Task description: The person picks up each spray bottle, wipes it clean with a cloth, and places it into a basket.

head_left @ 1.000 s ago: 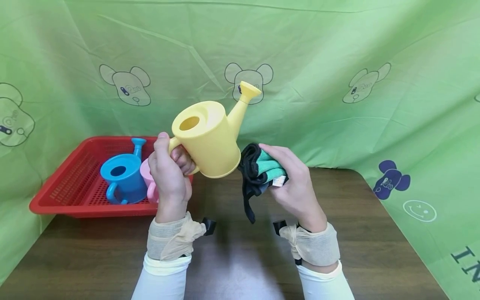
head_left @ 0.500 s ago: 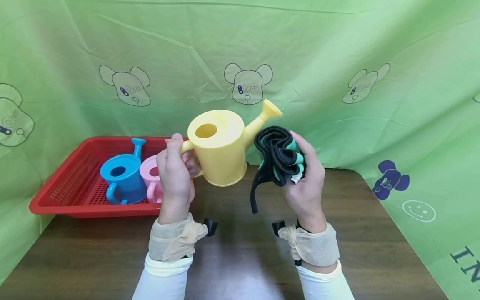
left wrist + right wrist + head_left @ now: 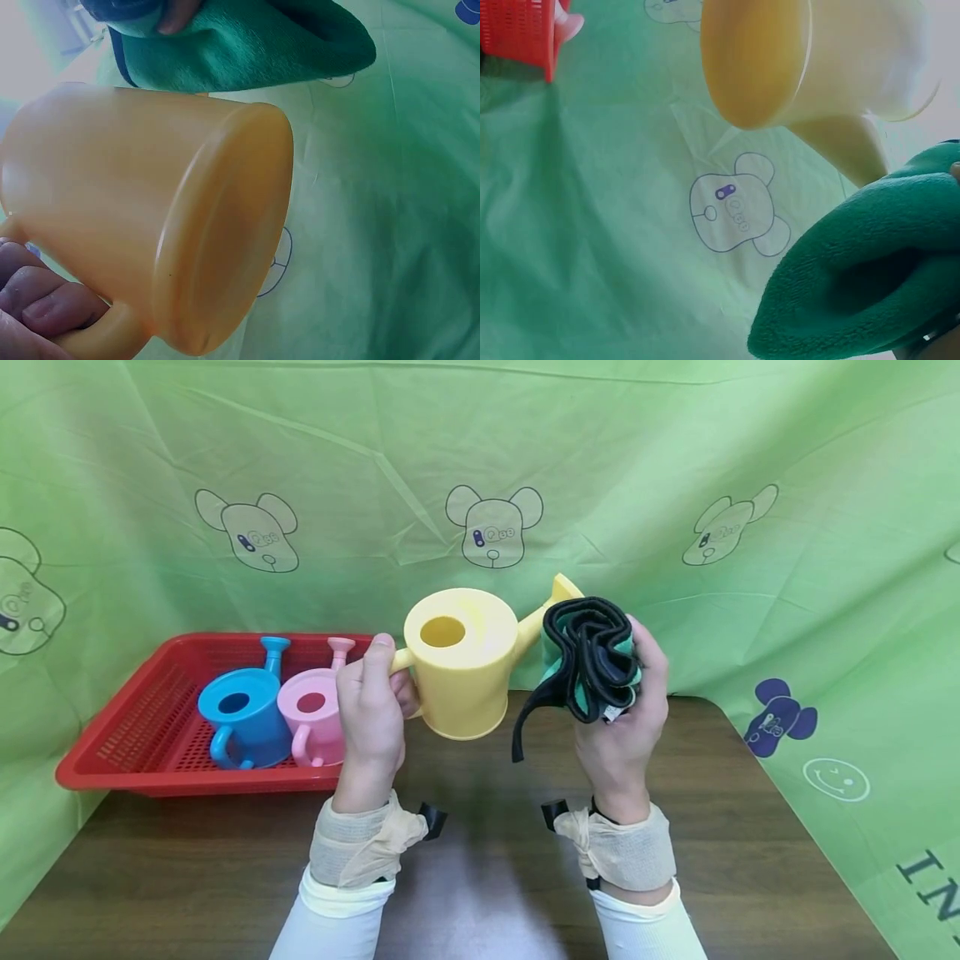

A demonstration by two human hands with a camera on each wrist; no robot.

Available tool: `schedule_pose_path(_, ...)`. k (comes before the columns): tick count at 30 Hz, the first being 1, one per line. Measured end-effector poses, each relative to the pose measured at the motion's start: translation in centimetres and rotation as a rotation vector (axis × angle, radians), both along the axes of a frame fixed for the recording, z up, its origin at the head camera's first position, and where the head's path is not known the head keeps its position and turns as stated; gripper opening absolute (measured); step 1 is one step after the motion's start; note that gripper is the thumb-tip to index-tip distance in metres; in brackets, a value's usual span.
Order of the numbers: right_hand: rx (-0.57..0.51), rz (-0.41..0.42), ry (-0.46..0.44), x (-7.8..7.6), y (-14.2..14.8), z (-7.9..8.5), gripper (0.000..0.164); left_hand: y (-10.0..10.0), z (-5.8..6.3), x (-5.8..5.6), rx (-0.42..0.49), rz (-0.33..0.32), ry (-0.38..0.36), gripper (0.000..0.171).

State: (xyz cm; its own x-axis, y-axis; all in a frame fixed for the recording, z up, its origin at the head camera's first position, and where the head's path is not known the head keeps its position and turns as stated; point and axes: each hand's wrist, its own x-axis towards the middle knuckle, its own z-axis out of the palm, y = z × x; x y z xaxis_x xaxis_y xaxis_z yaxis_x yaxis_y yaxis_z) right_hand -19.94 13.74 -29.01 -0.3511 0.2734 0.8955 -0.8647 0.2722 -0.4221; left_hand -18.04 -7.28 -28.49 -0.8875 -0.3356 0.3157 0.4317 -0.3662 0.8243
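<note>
A yellow watering can [image 3: 465, 677] is held up above the table, its spout pointing right. My left hand [image 3: 372, 718] grips it by the handle, fingers curled through the loop, as the left wrist view shows from below the can [image 3: 135, 187]. In my right hand [image 3: 626, 727] is a bunched green cloth with black edging [image 3: 588, 660], a black strap hanging from it. The cloth [image 3: 870, 262] lies against or just in front of the spout near its rose; whether it touches I cannot tell. Part of the spout is hidden behind the cloth.
A red plastic basket [image 3: 127, 752] stands at the left of the wooden table [image 3: 487, 877]. Inside it are a blue watering can [image 3: 251, 718] and a pink watering can [image 3: 318, 710]. A green printed curtain [image 3: 615, 460] hangs behind and at the sides.
My left hand has carried the yellow watering can right and slightly down, levelling it. The cloth in my right hand has shifted from beside the can's base up to the spout.
</note>
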Motion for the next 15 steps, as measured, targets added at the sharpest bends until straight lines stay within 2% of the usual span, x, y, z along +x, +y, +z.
schedule_pose_path(6,0.045,-0.024,-0.018,-0.03,0.35,-0.27,0.055,0.03,-0.10,0.18,-0.021,-0.012,0.003,0.054)
schedule_pose_path(15,0.052,-0.022,-0.034,0.09,0.32,-0.49,0.053,0.25,-0.10,0.43,-0.013,-0.026,0.003,0.055)
